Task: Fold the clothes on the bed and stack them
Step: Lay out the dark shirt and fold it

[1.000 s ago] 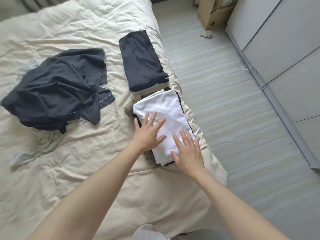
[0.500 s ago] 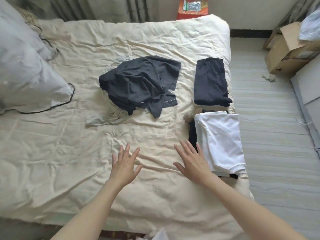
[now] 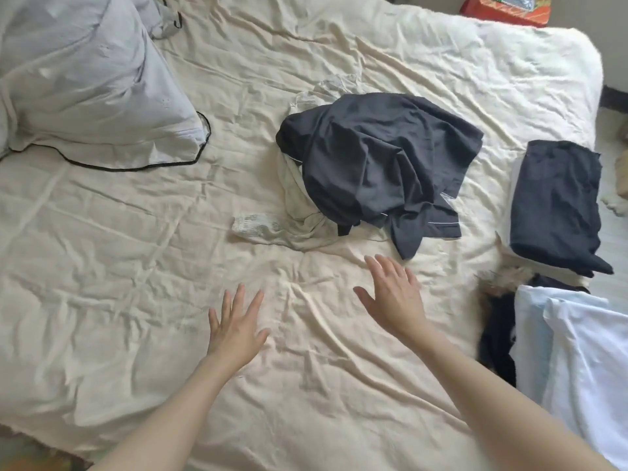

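- Bed cover (image 3: 102, 266): cream, plain.
- Crumpled garment (image 3: 377, 164): dark charcoal, thin white edging.
- Folded garment (image 3: 557, 205): dark navy.
- Folded top (image 3: 584, 351): white.
- Pillow (image 3: 85, 79): pale grey, black piping.
- Box (image 3: 503, 10): red-orange.

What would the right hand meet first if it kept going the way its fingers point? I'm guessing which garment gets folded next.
Probably the crumpled dark grey garment: the open right hand points at its nearest hanging corner, though its height above the bed is unclear.
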{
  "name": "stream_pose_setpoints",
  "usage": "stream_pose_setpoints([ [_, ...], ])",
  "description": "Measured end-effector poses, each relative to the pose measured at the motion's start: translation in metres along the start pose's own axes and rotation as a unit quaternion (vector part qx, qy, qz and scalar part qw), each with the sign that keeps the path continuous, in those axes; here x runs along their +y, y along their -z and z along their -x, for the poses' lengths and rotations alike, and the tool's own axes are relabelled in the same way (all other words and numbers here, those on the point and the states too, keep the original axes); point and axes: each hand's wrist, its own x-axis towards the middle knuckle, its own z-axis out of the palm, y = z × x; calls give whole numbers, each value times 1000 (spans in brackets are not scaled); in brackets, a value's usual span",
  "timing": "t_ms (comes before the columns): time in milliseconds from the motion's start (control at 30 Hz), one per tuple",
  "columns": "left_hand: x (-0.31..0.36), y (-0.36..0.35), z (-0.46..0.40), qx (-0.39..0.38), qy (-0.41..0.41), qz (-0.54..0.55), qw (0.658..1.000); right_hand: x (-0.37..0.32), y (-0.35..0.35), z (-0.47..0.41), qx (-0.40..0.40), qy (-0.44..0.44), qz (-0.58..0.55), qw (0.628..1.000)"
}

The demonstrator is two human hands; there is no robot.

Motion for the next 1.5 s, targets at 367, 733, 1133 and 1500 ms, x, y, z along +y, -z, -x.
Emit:
stream_pose_setpoints([
  [367, -39, -12, -161, -76, 25, -92, 993, -41, -11, -221, 149, 9, 115, 982],
  [733, -48, 8, -190, -152, 1, -82, 985, -56, -26, -193, 131, -97, -295, 941],
  [1133, 40, 91, -23, -48, -179, 429, 884, -67, 40, -5, 79, -66, -436, 894],
  [1500, 61, 128, 152, 180, -231, 290, 911, -81, 115, 131, 101, 105, -338, 930],
])
